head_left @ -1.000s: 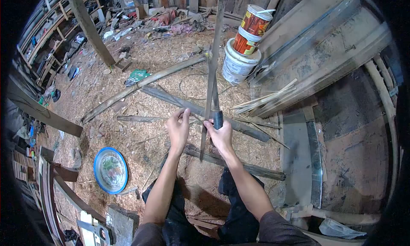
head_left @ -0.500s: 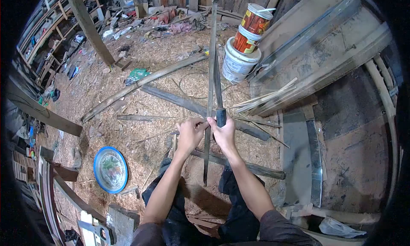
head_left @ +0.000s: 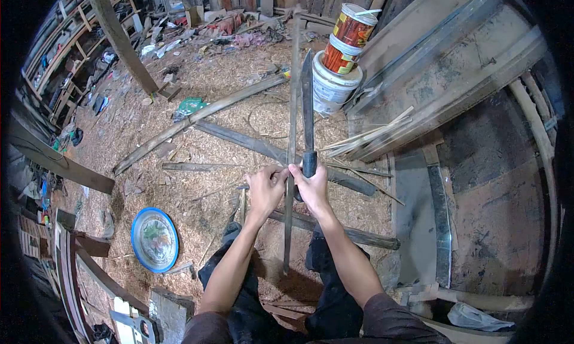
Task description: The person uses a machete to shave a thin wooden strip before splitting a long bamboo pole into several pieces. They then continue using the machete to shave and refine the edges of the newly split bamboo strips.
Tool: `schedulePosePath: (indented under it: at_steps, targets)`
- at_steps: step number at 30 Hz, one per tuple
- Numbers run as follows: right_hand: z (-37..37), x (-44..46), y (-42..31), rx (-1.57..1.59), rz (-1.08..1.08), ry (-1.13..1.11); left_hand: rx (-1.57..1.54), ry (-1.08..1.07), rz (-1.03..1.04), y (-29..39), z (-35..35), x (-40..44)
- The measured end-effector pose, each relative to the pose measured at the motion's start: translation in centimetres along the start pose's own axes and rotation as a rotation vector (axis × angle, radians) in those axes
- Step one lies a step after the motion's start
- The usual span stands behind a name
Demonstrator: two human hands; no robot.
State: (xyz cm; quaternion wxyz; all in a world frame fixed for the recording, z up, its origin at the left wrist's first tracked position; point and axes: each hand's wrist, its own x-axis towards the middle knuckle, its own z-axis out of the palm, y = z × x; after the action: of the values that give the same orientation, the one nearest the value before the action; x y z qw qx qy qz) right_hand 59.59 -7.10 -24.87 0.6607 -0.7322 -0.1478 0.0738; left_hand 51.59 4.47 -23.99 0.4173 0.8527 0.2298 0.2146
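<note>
A long, thin wooden strip [head_left: 292, 105] stretches away from me between my knees, pinched near its lower part by the closed fingers of my left hand [head_left: 266, 190]. My right hand [head_left: 313, 187] is wrapped around the dark handle of a machete [head_left: 308, 102], and its thumb rests against the strip. The blade points away from me, beside the strip on its right. The strip's far end is blurred. Below my hands, several wooden poles lie crossed on the ground, one of them a dark pole [head_left: 344, 229].
Stacked buckets [head_left: 336, 84] stand at the far right beside large leaning planks [head_left: 442, 87]. A blue-rimmed basin [head_left: 134, 239] sits on the left. Near the lower left lies a handsaw [head_left: 143, 327]. Wood shavings cover the ground, and a post [head_left: 122, 42] rises at the back left.
The strip has slid a little toward me, its near end now lower. The machete blade has turned, showing more of its flat side. Both hands stay almost in place.
</note>
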Motion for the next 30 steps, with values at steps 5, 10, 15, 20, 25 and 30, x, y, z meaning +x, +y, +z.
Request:
schedulePosePath:
  at_steps: [5, 10, 15, 20, 25, 30]
  targets:
    - [-0.3, 0.3, 0.4, 0.035, -0.078, 0.008, -0.073, 0.046, -0.031, 0.6, 0.7, -0.3]
    - [-0.7, 0.5, 0.1, 0.011, -0.089, -0.012, -0.091, 0.043, -0.077, 1.2, 0.8, -0.4]
    - [-0.6, 0.5, 0.1, 0.028, -0.103, -0.017, -0.11, 0.032, -0.127, 1.5, 0.7, -0.5]
    - [-0.6, 0.3, -0.2, 0.001, -0.139, -0.017, -0.134, 0.033, -0.164, 1.4, 1.0, -0.4]
    - [-0.2, 0.3, 0.4, -0.009, -0.098, -0.036, -0.145, 0.071, -0.142, 0.4, 1.6, -0.5]
    - [-0.2, 0.2, 0.3, -0.036, -0.1, -0.04, -0.026, 0.087, -0.105, 1.1, 0.6, -0.6]
